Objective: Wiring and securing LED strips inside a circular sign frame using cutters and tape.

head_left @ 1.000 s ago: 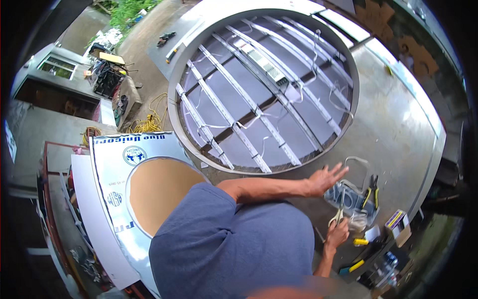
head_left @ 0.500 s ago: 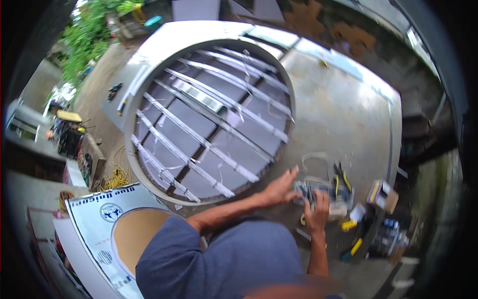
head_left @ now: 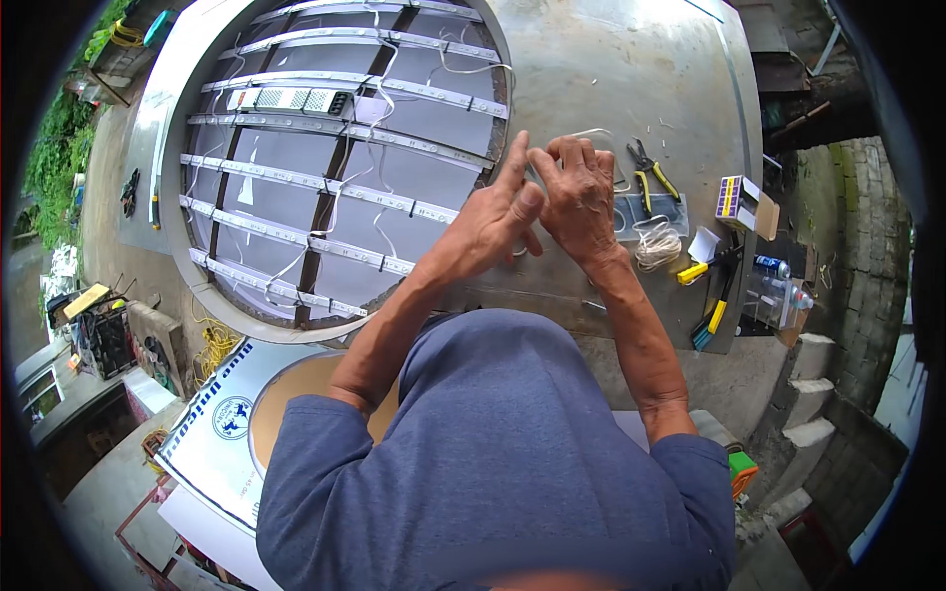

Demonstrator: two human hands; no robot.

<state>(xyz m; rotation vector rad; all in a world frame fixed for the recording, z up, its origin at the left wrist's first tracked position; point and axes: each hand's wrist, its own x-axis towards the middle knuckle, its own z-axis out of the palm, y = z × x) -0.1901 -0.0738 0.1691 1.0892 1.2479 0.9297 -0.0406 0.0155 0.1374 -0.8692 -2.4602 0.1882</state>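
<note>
My right hand is closed in a pinch over the metal table, and a thin white wire comes out from behind its fingers. Close beside it, my left hand has its index finger stretched out and its thumb apart, with nothing visible in its grip. Left of both hands lies a big round frame with rows of LED strips fixed across dark bars. A perforated metal power supply sits inside it, and loose white wires hang between the strips.
Right of my hands lie pliers, a bundle of white wire, a small box and yellow-handled cutters. A printed sheet with a round cut-out is at my lower left. Concrete steps stand at right.
The view has turned, so the round frame sits farther up and left. My hands have moved away from the tools at the right and come close together; the right fingers are now pinched.
</note>
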